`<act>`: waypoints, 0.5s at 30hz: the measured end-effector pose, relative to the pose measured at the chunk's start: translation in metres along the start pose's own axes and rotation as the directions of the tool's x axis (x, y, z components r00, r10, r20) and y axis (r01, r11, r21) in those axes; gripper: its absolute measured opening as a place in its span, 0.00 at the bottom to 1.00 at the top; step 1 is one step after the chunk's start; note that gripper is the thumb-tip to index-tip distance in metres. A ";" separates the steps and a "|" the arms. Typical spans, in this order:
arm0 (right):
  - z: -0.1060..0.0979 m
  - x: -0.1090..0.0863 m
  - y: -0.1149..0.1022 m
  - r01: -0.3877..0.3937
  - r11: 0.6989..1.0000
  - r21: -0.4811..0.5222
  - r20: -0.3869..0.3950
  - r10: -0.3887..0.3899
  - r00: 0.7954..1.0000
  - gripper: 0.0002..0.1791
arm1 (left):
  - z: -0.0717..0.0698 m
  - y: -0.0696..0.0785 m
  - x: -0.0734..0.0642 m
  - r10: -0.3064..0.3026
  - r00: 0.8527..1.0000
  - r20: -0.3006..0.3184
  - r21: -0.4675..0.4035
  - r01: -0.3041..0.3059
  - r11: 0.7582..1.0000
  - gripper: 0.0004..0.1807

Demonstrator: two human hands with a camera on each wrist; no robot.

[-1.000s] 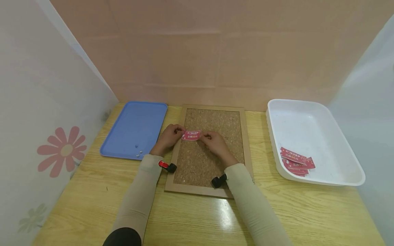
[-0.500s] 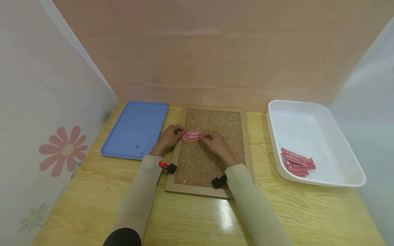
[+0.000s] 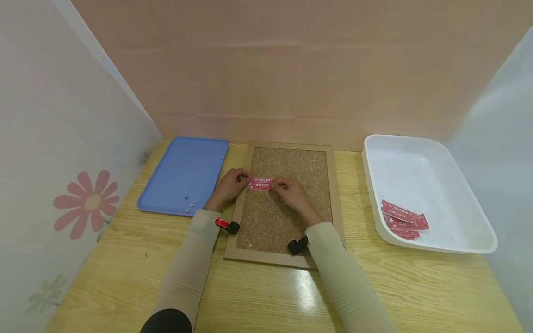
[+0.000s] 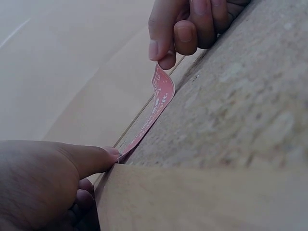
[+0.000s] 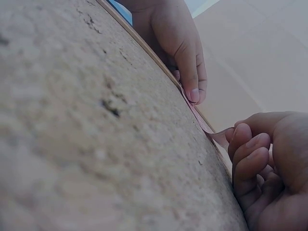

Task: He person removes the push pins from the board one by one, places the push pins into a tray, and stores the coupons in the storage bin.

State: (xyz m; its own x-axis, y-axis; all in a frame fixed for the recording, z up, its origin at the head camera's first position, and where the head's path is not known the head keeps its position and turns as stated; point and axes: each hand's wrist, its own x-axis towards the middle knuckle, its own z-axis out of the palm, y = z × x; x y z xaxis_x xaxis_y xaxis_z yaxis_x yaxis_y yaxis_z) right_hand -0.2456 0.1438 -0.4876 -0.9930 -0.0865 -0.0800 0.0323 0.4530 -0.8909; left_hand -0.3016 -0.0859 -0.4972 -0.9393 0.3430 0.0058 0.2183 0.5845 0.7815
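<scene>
A red paper coupon (image 3: 261, 184) with white print lies near the left frame edge of a corkboard (image 3: 287, 217). My left hand (image 3: 230, 187) holds the coupon's left end at the board's wooden frame, thumb and fingertip together there. Its right end is pinched between the thumb and forefinger of my right hand (image 3: 293, 198). In the left wrist view the coupon (image 4: 156, 103) curves up off the cork toward the right hand (image 4: 185, 29), while the left thumb (image 4: 94, 159) sits on the low end. Whether anything small is under that thumb is hidden.
On the left lies a blue tray (image 3: 183, 171) with several small pins (image 3: 190, 206) near its front edge. A white bin (image 3: 433, 185) stands on the right, with several red coupons (image 3: 403, 221) in its near left corner. Brown paper (image 3: 266, 83) covers the wall behind.
Both hands and the coupon keep nearly the same place. The whole view shifts very slightly; nothing is let go.
</scene>
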 end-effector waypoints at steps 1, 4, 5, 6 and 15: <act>0.000 0.000 0.000 0.000 1.000 -0.002 0.001 0.000 1.000 0.13 | 0.000 0.000 0.000 -0.002 1.000 0.001 0.003 0.002 1.000 0.11; -0.002 0.000 0.000 0.000 1.000 -0.008 0.002 0.000 1.000 0.13 | 0.001 0.001 0.001 -0.007 1.000 0.002 0.008 0.007 1.000 0.12; -0.002 0.000 0.000 0.002 1.000 -0.008 0.000 -0.002 1.000 0.13 | 0.001 0.001 0.001 -0.006 1.000 0.002 0.009 0.006 1.000 0.12; -0.002 0.000 0.000 0.003 1.000 -0.008 -0.001 -0.003 1.000 0.13 | 0.001 0.001 0.001 -0.006 1.000 0.001 0.007 0.006 1.000 0.12; -0.001 -0.001 0.001 -0.008 1.000 -0.025 -0.006 0.007 1.000 0.14 | 0.000 0.003 -0.002 -0.038 0.999 0.006 -0.003 0.038 0.999 0.13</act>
State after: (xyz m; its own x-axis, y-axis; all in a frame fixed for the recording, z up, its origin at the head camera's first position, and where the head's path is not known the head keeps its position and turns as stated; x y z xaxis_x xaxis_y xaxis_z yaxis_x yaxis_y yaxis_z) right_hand -0.2451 0.1453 -0.4881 -0.9934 -0.0777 -0.0839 0.0370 0.4757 -0.8788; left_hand -0.2990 -0.0849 -0.4947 -0.9454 0.3248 -0.0280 0.1812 0.5947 0.7833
